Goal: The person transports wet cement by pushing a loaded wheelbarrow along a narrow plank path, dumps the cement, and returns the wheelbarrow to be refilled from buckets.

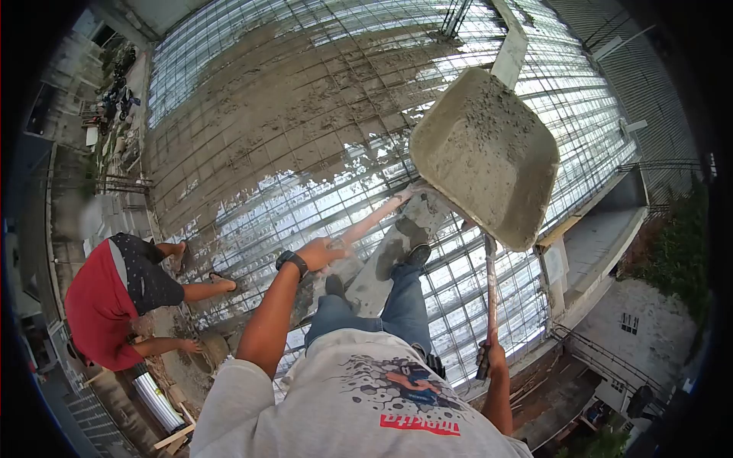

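Observation:
A wheelbarrow [527,145] tilts in front of me, its tray smeared with wet concrete and a patch of gravelly mix at the far end. My left hand [321,254], with a black watch on the wrist, is closed around the end of its left handle [374,219]. Lower on the right, my right hand [494,356] grips the dark end of the right handle [491,290]. The wheel and most of the frame are hidden beneath the tray.
Steel rebar mesh [489,294] covers the silvery deck around my feet. Wet concrete [259,114] lies over the mesh ahead and left. Boards [513,57] run beyond the wheelbarrow. A person in a red shirt [99,305] bends at left, near the deck's edge.

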`<state>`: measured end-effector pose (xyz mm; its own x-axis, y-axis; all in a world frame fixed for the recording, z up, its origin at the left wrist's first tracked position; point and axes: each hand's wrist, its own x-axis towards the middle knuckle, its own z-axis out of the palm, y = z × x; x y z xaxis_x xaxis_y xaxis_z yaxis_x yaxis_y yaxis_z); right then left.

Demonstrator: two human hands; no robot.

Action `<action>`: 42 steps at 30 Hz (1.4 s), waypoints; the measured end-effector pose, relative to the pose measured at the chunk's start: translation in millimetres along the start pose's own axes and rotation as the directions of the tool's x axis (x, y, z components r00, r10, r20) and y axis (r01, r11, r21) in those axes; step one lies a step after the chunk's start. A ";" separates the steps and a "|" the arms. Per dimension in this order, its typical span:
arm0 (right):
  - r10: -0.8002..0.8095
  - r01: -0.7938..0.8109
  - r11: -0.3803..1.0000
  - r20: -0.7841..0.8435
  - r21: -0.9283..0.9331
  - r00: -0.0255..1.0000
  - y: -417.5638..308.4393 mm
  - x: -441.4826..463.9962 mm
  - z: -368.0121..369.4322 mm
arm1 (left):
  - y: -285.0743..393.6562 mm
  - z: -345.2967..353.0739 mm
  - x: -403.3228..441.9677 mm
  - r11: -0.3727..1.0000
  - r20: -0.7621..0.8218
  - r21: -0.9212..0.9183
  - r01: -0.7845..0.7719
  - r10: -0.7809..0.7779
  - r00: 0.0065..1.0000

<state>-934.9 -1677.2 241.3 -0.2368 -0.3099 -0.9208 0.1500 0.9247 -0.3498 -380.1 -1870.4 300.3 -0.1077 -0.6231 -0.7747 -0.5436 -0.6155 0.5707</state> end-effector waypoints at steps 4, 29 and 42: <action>-0.031 0.031 0.999 -0.020 -0.023 0.999 90.9 -41.5 29.2 | -70.8 0.6 -60.7 0.996 0.046 -0.082 0.022 -0.018 0.999; -0.042 0.041 0.998 0.027 0.047 0.999 465.2 -152.0 96.3 | -427.7 55.6 -264.6 0.998 0.000 0.023 0.054 -0.054 0.999; 0.039 -0.039 0.999 -0.006 0.019 0.999 629.8 -241.4 171.4 | -554.2 30.4 -388.9 0.994 0.000 0.062 0.089 -0.089 0.996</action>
<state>-618.7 -1057.8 213.7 -0.2361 -0.2726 -0.9327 0.1773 0.9316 -0.3172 -62.2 -1272.3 277.0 -0.0590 -0.5658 -0.8225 -0.6019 -0.6371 0.4814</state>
